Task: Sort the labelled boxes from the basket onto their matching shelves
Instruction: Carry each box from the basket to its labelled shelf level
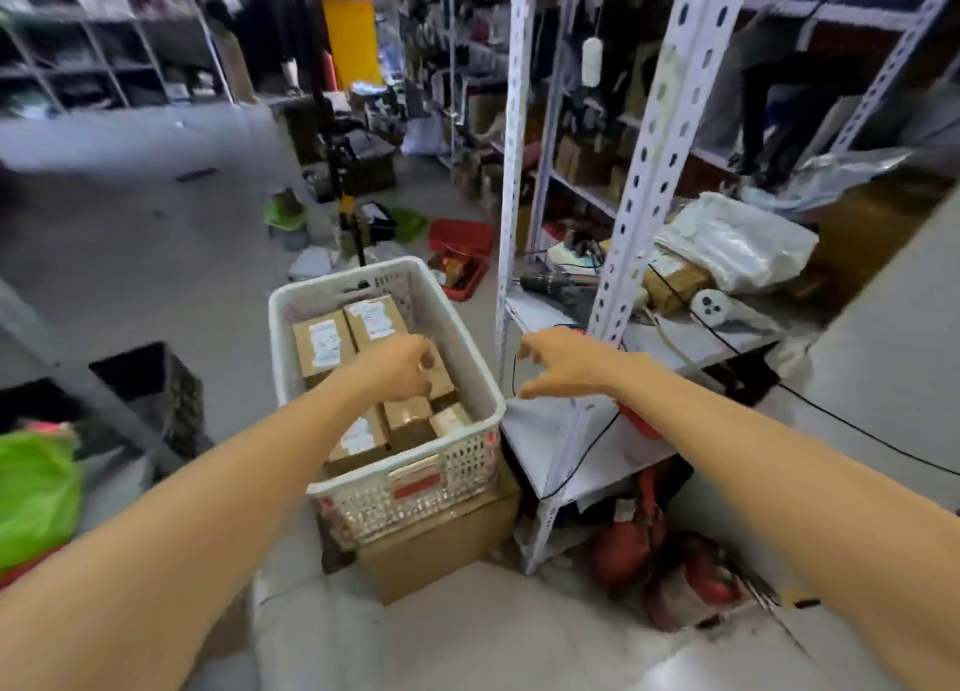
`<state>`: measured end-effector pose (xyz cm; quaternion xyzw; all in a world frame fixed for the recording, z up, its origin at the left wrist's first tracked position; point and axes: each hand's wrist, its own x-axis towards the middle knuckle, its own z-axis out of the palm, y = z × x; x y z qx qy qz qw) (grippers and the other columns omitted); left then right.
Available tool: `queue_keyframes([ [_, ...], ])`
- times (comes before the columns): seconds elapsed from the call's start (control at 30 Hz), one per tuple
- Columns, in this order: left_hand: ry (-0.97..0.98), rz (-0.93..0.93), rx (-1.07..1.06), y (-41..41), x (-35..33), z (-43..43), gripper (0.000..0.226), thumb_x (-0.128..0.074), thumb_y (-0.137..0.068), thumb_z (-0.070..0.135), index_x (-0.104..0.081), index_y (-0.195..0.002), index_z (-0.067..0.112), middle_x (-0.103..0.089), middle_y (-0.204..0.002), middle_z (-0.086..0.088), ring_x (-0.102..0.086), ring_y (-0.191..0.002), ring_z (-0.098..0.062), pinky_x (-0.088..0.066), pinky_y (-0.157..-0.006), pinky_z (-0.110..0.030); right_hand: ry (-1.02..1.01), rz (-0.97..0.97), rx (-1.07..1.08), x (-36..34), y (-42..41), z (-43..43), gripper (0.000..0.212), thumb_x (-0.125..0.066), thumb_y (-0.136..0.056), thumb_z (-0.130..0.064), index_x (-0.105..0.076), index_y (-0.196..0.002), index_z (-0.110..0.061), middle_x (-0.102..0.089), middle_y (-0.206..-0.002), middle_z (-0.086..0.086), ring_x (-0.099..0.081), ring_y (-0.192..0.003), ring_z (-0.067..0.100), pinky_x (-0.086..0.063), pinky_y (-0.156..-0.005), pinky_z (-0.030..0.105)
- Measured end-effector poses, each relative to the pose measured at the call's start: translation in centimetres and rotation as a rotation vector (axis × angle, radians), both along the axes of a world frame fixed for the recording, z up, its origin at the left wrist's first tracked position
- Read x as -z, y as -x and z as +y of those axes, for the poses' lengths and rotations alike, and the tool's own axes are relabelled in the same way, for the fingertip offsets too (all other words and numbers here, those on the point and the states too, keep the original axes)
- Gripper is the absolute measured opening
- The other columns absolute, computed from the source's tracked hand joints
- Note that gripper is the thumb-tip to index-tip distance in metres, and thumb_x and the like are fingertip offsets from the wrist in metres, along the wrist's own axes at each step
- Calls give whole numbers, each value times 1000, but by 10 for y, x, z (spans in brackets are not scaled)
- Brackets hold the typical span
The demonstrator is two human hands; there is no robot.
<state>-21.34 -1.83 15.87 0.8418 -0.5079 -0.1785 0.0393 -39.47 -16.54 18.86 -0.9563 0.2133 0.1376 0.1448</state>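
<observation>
As left fingers [422,364] curl over box [442,378], right hand [563,363] apart

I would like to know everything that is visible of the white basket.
The basket is white plastic, rectangular, with a thick rounded rim and lattice walls; red stickers sit on its near wall. It stands upright on a brown carton on the floor, beside a metal rack. It holds brown labelled boxes. The left hand reaches in onto one box.
</observation>
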Motion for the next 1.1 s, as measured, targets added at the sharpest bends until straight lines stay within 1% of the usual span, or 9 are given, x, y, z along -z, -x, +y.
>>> queue_keyframes([
  [0.1, -1, 18, -76, -39, 8, 29, 34, -69, -82, 21, -62, -114, 14, -62, -115, -7, -58, -101, -25, -48, -79, -31, 5, -3, -71, 7, -47, 17, 59, -65, -86, -43, -48, -132, -10, -53, -127, 9, -52, -114, 27, -47, -92, 40],
  [0.27, -16, 43, -170, -88, 27, 57, 20, -68, -83, 19, -62, -100, 10, -65, -104, -9, -60, -96, -26, -52, -80, -36, 17, 35, -115, 25, -111, 30, 50, -66, -86, -36, -53, -123, -5, -57, -121, 13, -56, -107, 30, -48, -91, 46],
  [0.47, -47, 149, -267, -135, 77, 53, 34, -69, -82, 22, -60, -114, 18, -63, -114, -2, -60, -102, -22, -53, -87, -40, 13, 108, -150, 59, -171, 7, 49, -66, -85, -37, -56, -117, -2, -60, -115, 17, -58, -103, 32, -50, -87, 46],
  [0.6, -75, 218, -312, -163, 113, 28, 37, -70, -83, 24, -60, -118, 17, -65, -118, -3, -61, -105, -22, -52, -91, -40, -8, 128, -202, 94, -218, -26, 42, -67, -83, -35, -57, -111, -5, -62, -107, 11, -57, -94, 28, -50, -79, 38],
  [0.73, -166, 258, -350, -192, 149, -1, 38, -68, -82, 26, -59, -119, 21, -63, -118, -3, -61, -102, -21, -52, -90, -40, -34, 239, -246, 146, -257, -59, 47, -66, -83, -37, -55, -118, -8, -61, -115, 9, -58, -100, 26, -51, -86, 42],
  [0.83, -163, 303, -394, -209, 181, -25, 41, -68, -84, 26, -58, -122, 18, -64, -120, -3, -60, -106, -22, -50, -93, -40, -76, 313, -261, 190, -280, -79, 48, -63, -86, -36, -52, -124, -9, -57, -125, 9, -56, -110, 28, -49, -92, 42],
  [0.93, -202, 389, -390, -209, 213, -42, 40, -67, -84, 26, -58, -122, 15, -63, -119, -6, -58, -109, -25, -49, -93, -39, -131, 340, -227, 226, -291, -88, 29, -61, -91, -26, -53, -113, -9, -57, -113, 9, -55, -102, 27, -44, -77, 33],
  [1.0, -228, 443, -379, -208, 239, -52, 37, -65, -84, 24, -60, -119, 13, -64, -116, -8, -60, -105, -26, -50, -90, -38, -140, 374, -175, 256, -294, -93, 22, -60, -91, -23, -53, -104, -8, -59, -113, 14, -55, -94, 27, -42, -72, 33],
  [1.1, -290, 507, -372, -206, 285, -63, 34, -66, -85, 24, -60, -117, 13, -64, -113, -7, -60, -99, -24, -52, -86, -38, -151, 435, -93, 310, -293, -100, 43, -58, -91, -22, -47, -126, 3, -50, -128, 23, -53, -110, 35, -47, -88, 40],
])
